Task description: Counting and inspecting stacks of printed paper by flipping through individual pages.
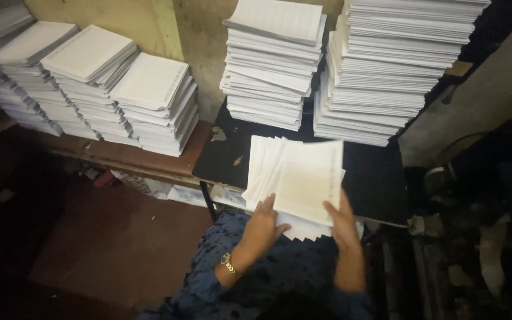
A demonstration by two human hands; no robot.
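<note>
1. The left hand [263, 224] lies with its fingers spread flat on the lower left part of a fanned sheaf of ruled paper sheets [294, 178], pressing rather than gripping; a gold wristwatch [228, 265] sits on that wrist.
2. The right hand [344, 220] is partly open, with its fingers curled over the lower right edge of the top sheet.
3. The sheaf rests at the front edge of a black tabletop [374, 178], its lower corners hanging over that edge.
4. How many sheets are in the fan cannot be counted, and the right thumb is hidden.
5. Two tall stacks of ruled paper [274, 65] stand at the back of the black tabletop; the right one is cut off at the top.
6. Four more stacks [149, 104] stand in a row on a brown bench [149, 160] to the left, and the leftmost runs out of view.
7. The floor and the right side are too dark to make out.
</note>
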